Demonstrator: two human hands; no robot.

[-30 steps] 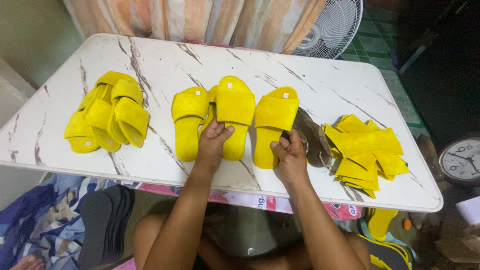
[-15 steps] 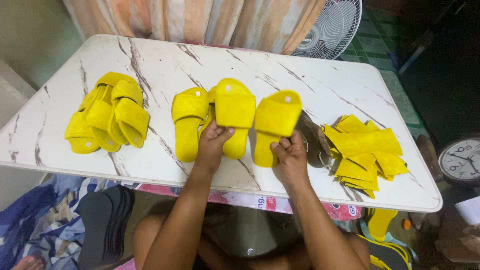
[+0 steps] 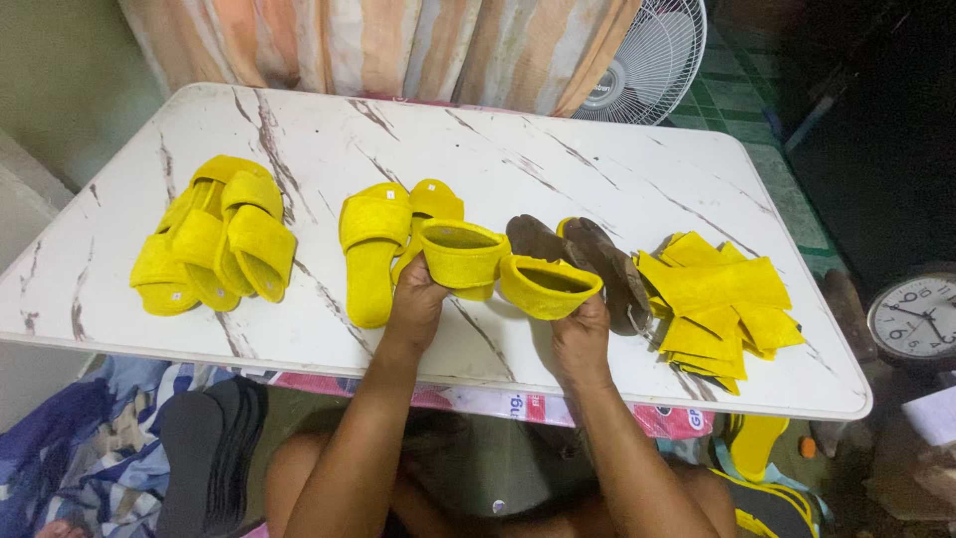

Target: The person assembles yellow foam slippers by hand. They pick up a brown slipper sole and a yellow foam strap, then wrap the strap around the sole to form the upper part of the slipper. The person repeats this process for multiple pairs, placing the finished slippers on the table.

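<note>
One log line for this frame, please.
left hand: holds yellow slipper, raised | right hand: holds second yellow slipper, raised | marble-look table

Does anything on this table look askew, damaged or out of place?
Mostly tidy. The yellow slippers at the left lie in a jumbled heap, and two brown soles lie bare among otherwise yellow pieces. No damage shows.

Both hands [image 3: 416, 304] [image 3: 581, 334] now lift 2 slippers [image 3: 460, 256] [image 3: 549, 286] off the table, tipped toe-end toward the camera, uncovering 2 dark soles [image 3: 583, 261] lying just beyond them.
</note>
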